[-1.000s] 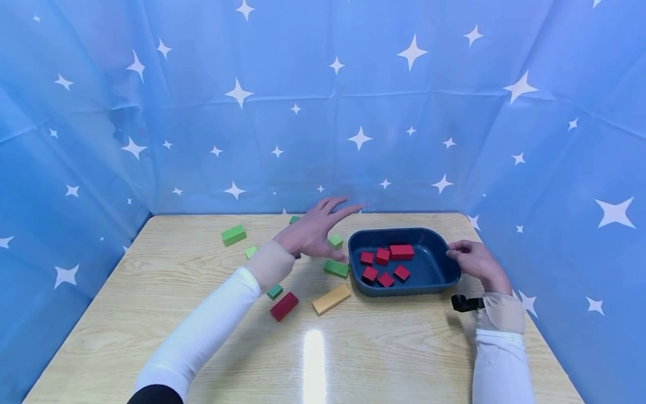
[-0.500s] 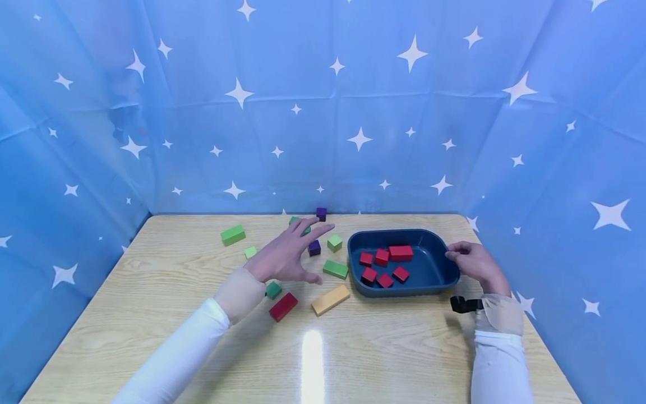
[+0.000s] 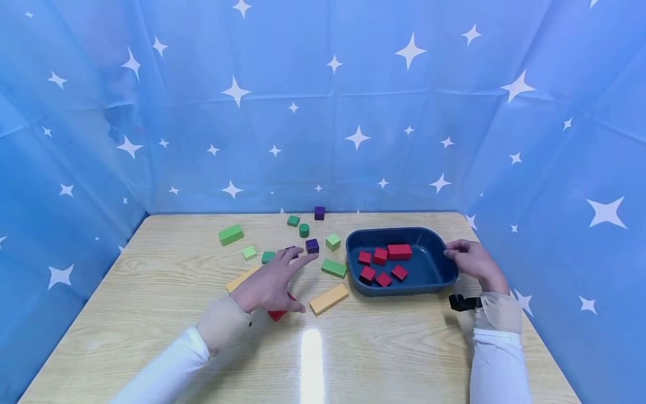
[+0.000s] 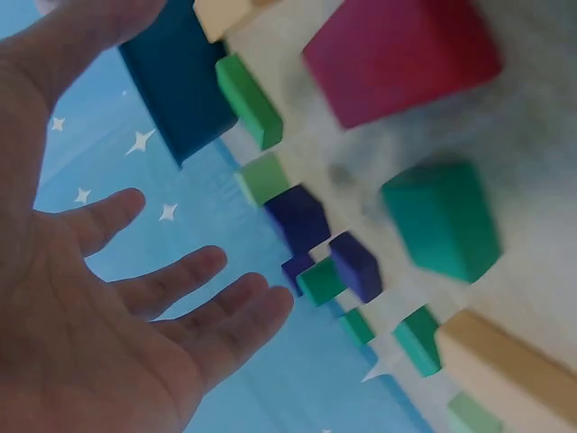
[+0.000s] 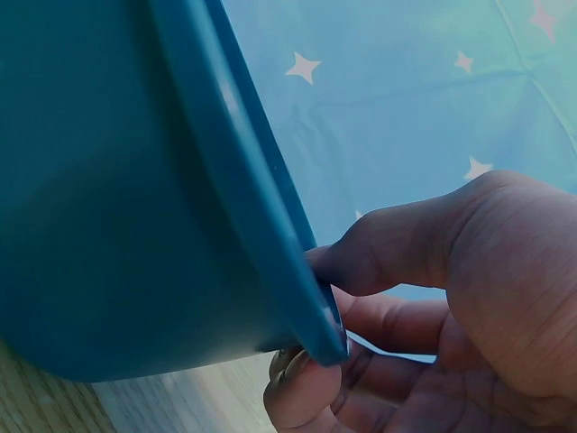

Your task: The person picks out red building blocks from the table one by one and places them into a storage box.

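Note:
My left hand [image 3: 272, 283] hovers over a red block [image 3: 277, 315], partly hiding it, with its fingers spread and nothing in its grasp. In the left wrist view that red block [image 4: 406, 59] lies apart from the fingers [image 4: 252, 329], near a green block [image 4: 444, 221]. At the right, my right hand [image 3: 474, 262] pinches the rim of a dark blue tray [image 3: 431, 269]. The right wrist view shows the thumb [image 5: 370, 257] on the tray's rim and curled fingers beneath it. Inside the tray lie several small red blocks and a longer red one [image 3: 399, 251].
Between hand and tray lie an orange block [image 3: 329, 299], a long green block [image 3: 334, 267], a light green cube [image 3: 333, 242] and a purple cube [image 3: 312, 246]. Farther back are a green cylinder [image 3: 304, 230] and another purple cube [image 3: 319, 213]. A starred blue curtain [image 3: 323, 112] borders the table.
My left hand has moved from beside the tray leftward and nearer to me, over the red block, uncovering blocks at the back. My right hand stays on the tray's rim.

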Action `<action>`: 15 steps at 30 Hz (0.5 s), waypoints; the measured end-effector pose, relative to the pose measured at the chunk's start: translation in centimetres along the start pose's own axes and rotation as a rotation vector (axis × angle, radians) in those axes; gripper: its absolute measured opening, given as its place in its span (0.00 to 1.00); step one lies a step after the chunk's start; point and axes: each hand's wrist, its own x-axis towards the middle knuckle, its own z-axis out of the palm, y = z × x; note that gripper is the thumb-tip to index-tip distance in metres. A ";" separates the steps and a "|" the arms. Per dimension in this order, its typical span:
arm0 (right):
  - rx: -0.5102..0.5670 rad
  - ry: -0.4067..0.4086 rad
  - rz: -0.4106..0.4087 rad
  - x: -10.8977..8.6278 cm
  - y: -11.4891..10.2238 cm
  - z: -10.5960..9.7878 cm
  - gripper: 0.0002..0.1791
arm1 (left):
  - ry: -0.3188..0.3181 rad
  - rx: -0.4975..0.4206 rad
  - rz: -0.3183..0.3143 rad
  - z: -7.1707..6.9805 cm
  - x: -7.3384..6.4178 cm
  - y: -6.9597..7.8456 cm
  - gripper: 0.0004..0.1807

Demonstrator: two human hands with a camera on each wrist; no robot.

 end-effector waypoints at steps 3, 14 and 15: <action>0.005 -0.002 -0.001 -0.1 0.0 0.0 0.23 | -0.042 -0.011 -0.027 0.6 -0.5 0.0 0.59; 0.011 -0.012 0.007 -0.2 -0.3 -0.1 0.23 | -0.108 0.039 -0.014 2.3 -1.0 -0.2 0.42; 0.007 -0.013 0.005 -0.2 -0.3 -0.1 0.23 | -0.111 0.036 -0.013 2.4 -1.0 -0.3 0.40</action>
